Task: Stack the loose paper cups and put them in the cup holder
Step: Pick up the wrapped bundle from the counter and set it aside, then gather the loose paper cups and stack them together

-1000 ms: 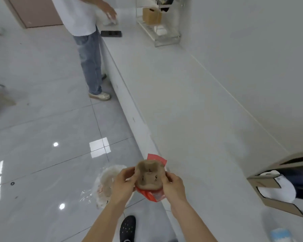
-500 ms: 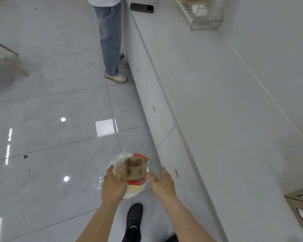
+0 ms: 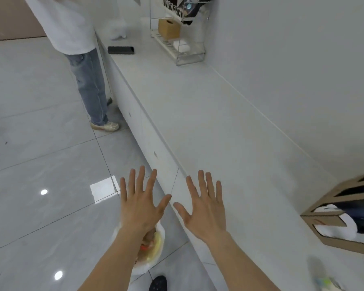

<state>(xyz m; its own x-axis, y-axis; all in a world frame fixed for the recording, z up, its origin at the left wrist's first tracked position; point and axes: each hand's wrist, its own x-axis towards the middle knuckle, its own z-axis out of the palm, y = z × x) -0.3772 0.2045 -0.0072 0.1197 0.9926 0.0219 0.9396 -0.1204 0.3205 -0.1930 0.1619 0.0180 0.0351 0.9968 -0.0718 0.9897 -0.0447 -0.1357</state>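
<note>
My left hand [image 3: 141,204] is spread flat with its fingers apart and holds nothing; it hovers over the floor beside the counter front. My right hand [image 3: 204,208] is spread the same way over the counter's front edge, also empty. Under my left forearm a white bin bag [image 3: 156,250] on the floor holds yellowish waste and a bit of red and brown stuff. A cardboard cup holder [image 3: 332,217] stands at the right edge of the white counter [image 3: 198,122], with white cups showing through its cut-outs.
Another person in a white shirt and jeans [image 3: 88,85] stands at the counter's far end. A black phone [image 3: 120,50] lies there, near a wire rack [image 3: 181,45] holding a brown box. My black shoe [image 3: 158,283] is on the grey tiled floor.
Both hands held a brown paper piece with red wrapping over the bin bag; now both are spread and empty, and the red and brown stuff lies in the bag.
</note>
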